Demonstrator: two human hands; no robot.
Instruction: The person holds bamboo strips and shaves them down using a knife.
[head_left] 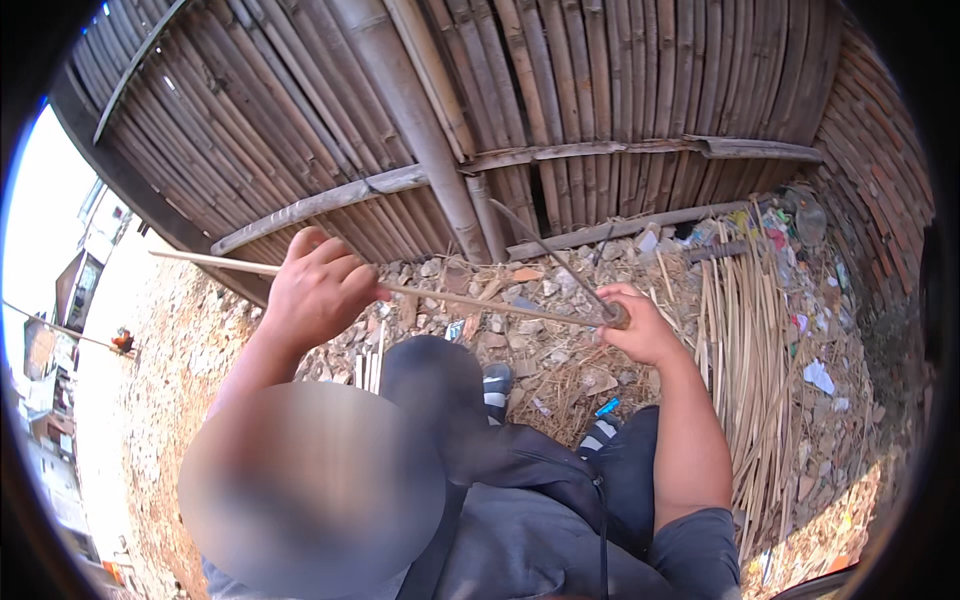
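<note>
My left hand [325, 288], fingers closed, grips a long, thin bamboo strip [480, 302] that slants across in front of my knees. One end of the strip sticks out past that hand to the left; the other runs to my right hand [642, 328]. In my right hand is a knife [560, 258] with a round wooden handle end and a narrow dark blade pointing up and left. The strip's right end meets the knife by the handle. Whether my right fingers also pinch the strip is hard to make out.
A heap of split bamboo strips [735, 350] lies to my right, with a few more strips [370, 362] beside my left knee. Ahead stands a bamboo-slat wall [620, 80]; a brick wall [880, 130] rises at the right. Stones and litter cover the ground [560, 350].
</note>
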